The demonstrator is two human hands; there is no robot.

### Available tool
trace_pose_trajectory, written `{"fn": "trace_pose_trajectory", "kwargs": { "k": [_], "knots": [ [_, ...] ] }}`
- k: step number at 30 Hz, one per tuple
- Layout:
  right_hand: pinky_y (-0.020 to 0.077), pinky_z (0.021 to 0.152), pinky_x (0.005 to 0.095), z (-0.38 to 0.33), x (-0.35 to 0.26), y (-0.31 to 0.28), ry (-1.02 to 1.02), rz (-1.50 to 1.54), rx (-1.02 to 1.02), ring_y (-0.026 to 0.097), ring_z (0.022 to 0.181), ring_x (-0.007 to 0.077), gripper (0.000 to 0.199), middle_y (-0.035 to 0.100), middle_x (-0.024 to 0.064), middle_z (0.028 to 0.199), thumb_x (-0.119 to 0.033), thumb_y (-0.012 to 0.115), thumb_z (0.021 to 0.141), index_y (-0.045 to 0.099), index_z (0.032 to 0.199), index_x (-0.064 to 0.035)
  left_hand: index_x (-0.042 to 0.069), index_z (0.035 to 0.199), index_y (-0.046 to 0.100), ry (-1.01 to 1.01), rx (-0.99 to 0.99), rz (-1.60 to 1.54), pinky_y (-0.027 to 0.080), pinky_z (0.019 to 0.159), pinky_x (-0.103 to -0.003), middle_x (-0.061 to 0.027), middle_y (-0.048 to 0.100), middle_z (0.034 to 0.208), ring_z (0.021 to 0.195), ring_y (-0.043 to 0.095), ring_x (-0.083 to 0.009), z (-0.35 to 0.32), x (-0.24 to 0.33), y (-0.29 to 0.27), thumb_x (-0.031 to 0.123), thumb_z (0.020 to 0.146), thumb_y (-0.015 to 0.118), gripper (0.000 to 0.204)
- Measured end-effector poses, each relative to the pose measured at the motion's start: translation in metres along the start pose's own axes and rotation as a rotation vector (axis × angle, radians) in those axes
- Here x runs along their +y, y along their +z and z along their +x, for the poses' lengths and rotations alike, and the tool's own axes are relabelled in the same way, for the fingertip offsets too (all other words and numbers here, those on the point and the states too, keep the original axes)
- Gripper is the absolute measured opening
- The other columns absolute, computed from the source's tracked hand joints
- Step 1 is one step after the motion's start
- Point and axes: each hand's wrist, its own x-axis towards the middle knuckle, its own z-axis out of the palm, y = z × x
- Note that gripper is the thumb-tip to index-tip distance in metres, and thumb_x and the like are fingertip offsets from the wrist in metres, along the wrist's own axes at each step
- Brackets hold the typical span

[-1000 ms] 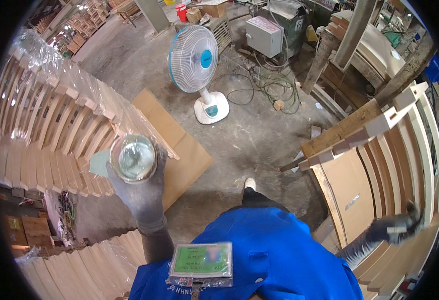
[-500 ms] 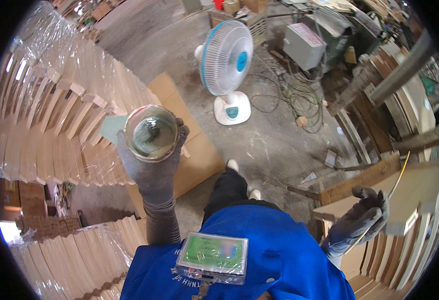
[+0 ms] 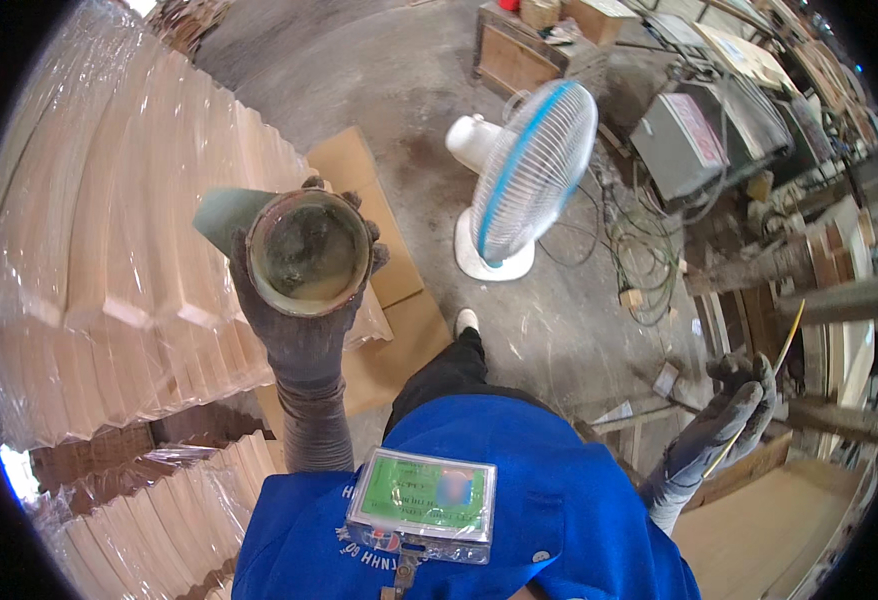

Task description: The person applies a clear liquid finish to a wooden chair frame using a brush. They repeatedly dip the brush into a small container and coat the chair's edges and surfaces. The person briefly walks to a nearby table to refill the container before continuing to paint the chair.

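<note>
My left hand (image 3: 304,345), in a dark glove, is wrapped around a round cup (image 3: 275,284) with a stained rim. Cloudy, greenish-grey liquid (image 3: 309,250) lies in the cup. A pale green flat piece (image 3: 227,214) sticks out to the left between the hand and the cup; its material is unclear. Over on the right, my gloved right hand (image 3: 704,435) grips a thin yellowish stick (image 3: 788,340), which slants up past the fingertips. Its lower end runs across the palm side.
Plastic-wrapped stacks of wooden pieces (image 3: 109,240) rise close on my left, with another wrapped stack (image 3: 149,520) below. Flattened cardboard (image 3: 399,280) lies ahead. A white-and-blue fan (image 3: 534,170) stands before me, cables (image 3: 649,250) on the floor beyond it. A wooden board (image 3: 769,530) is at lower right.
The view has shifted: the wrapped stack looms larger on the left, and the fan appears farther right, its head turned. Both hands keep their hold on the cup and stick.
</note>
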Motion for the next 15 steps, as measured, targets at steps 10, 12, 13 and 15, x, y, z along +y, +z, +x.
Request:
{"fn": "trace_pose_trajectory", "kwargs": {
  "k": [10, 12, 13, 15],
  "knots": [
    [0.0496, 0.068, 0.0301, 0.063, 0.018, 0.114, -0.144, -0.242, -0.127, 0.058, 0.080, 0.0204, 0.034, 0.060, 0.0140, 0.092, -0.023, 0.039, 0.095, 0.050, 0.116, 0.0016, -0.001, 0.138, 0.026, 0.208, 0.200, 0.492, 0.037, 0.098, -0.056, -0.0303, 0.038, 0.131, 0.115, 0.045, -0.0433, 0.106, 0.037, -0.013, 0.043, 0.088, 0.050, 0.071],
    [0.0455, 0.076, 0.0306, 0.080, 0.020, 0.121, -0.150, -0.215, -0.141, 0.055, 0.080, 0.0188, 0.031, 0.060, 0.0154, 0.093, -0.015, 0.037, 0.096, 0.049, 0.118, 0.0039, -0.001, 0.137, 0.027, 0.093, 0.092, 0.113, 0.040, 0.094, -0.057, -0.0301, 0.042, 0.127, 0.112, 0.047, -0.0424, 0.119, 0.039, -0.020, 0.043, 0.086, 0.054, 0.072],
    [0.0458, 0.075, 0.0305, 0.089, 0.023, 0.124, -0.214, -0.220, -0.153, 0.056, 0.079, 0.0187, 0.031, 0.060, 0.0155, 0.093, -0.015, 0.037, 0.096, 0.049, 0.117, 0.0037, -0.001, 0.137, 0.028, 0.039, 0.069, -0.012, 0.042, 0.093, -0.057, -0.0300, 0.043, 0.126, 0.111, 0.048, -0.0421, 0.125, 0.040, -0.025, 0.043, 0.085, 0.055, 0.073],
    [0.0467, 0.075, 0.0307, 0.107, 0.029, 0.126, -0.288, -0.237, -0.150, 0.057, 0.079, 0.0187, 0.030, 0.061, 0.0156, 0.093, -0.015, 0.039, 0.095, 0.050, 0.116, 0.0031, 0.000, 0.137, 0.027, 0.188, 0.130, 0.415, 0.045, 0.090, -0.052, -0.0299, 0.044, 0.125, 0.107, 0.050, -0.0404, 0.132, 0.023, -0.018, 0.040, 0.087, 0.052, 0.069]
  ]
}}
